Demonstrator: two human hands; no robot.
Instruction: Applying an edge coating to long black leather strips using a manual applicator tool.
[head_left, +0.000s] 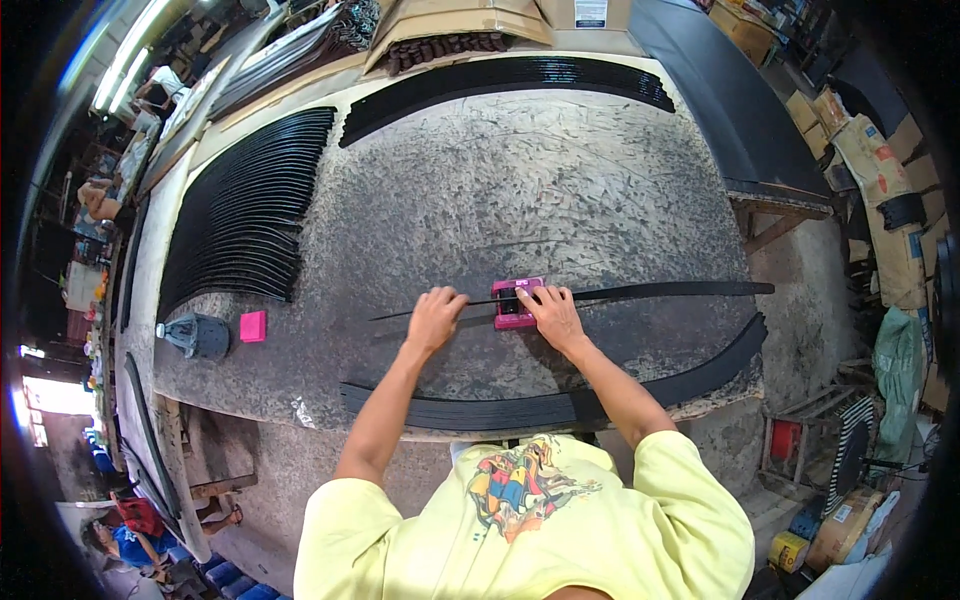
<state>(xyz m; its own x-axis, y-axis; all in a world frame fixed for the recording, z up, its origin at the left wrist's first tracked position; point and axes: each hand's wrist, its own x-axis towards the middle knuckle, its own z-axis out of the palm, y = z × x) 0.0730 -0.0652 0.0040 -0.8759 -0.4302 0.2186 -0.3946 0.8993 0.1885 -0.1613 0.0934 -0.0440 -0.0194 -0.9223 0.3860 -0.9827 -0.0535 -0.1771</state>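
A long black strip (660,291) lies crosswise over the table in front of me and runs through a small pink frame-like holder (515,320) with a dark middle. My left hand (435,320) is closed, fingertips pinching the strip's thin part just left of the holder. The strip's narrow tip sticks out beyond that hand. My right hand (556,318) grips the holder's right side, its fingers bent over the top by the strip. What its fingertips press on is partly hidden. Nearer to me, a curved stack of black strips (480,412) follows the table's front edge.
Many glossy black strips (245,205) lie fanned out at the left, and another curved row (500,82) spans the back. A dark bottle-like container (195,337) and a pink block (253,326) stand front left. Black sheeting (730,100) covers a surface at the right.
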